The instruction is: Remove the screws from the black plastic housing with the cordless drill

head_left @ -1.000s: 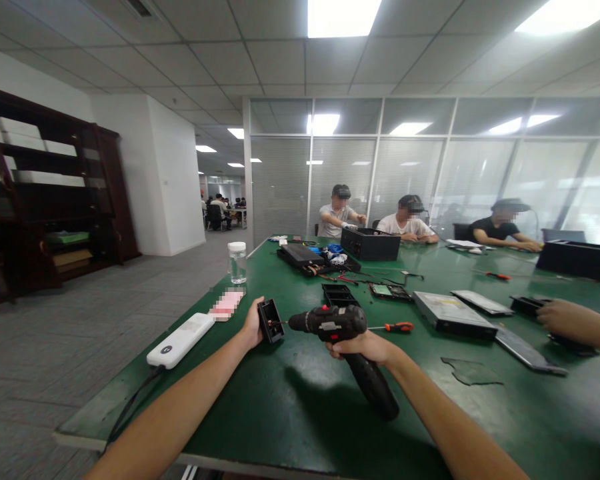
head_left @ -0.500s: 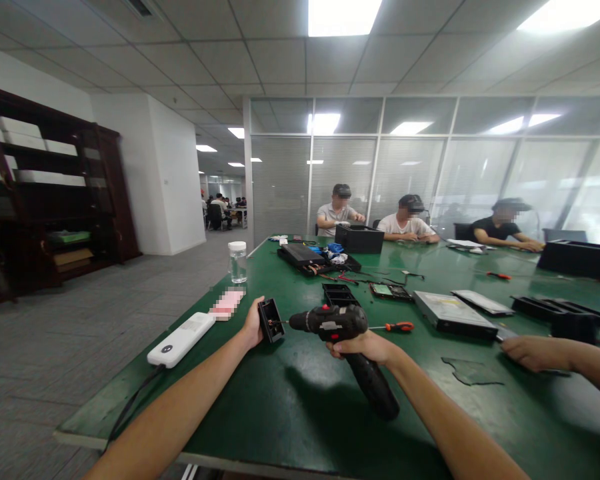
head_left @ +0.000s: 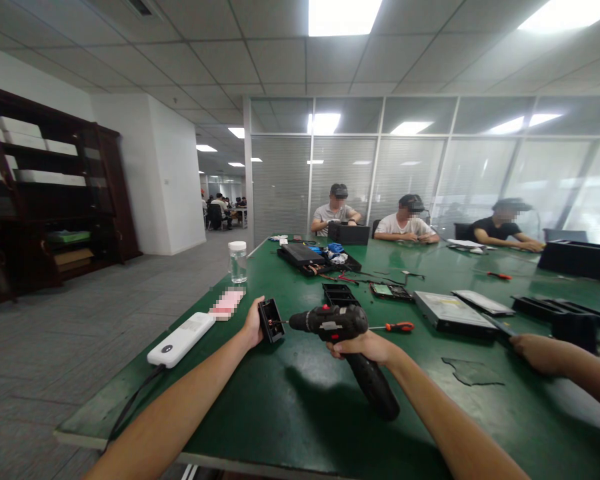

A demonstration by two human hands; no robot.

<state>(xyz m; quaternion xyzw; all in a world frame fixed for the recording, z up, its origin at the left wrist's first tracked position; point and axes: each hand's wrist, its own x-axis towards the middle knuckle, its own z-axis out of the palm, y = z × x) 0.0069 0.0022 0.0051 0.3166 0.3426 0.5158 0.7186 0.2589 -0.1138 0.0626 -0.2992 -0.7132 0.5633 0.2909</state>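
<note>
Gripping black housing (head_left: 272, 321) in left hand (head_left: 253, 326) above green table (head_left: 240, 413), open side facing bit (head_left: 285, 323); clasping drill (head_left: 337, 321) in right hand (head_left: 364, 347). Can't tell bit-tip contact. Brace housing, hold drill in line, press steadily, run slow, keep left hand clear of bit.

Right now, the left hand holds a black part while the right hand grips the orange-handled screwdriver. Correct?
No: the right hand grips a black drill, as the head view shows; the orange-handled screwdriver lies on the table. The left hand does hold a black part.
</note>
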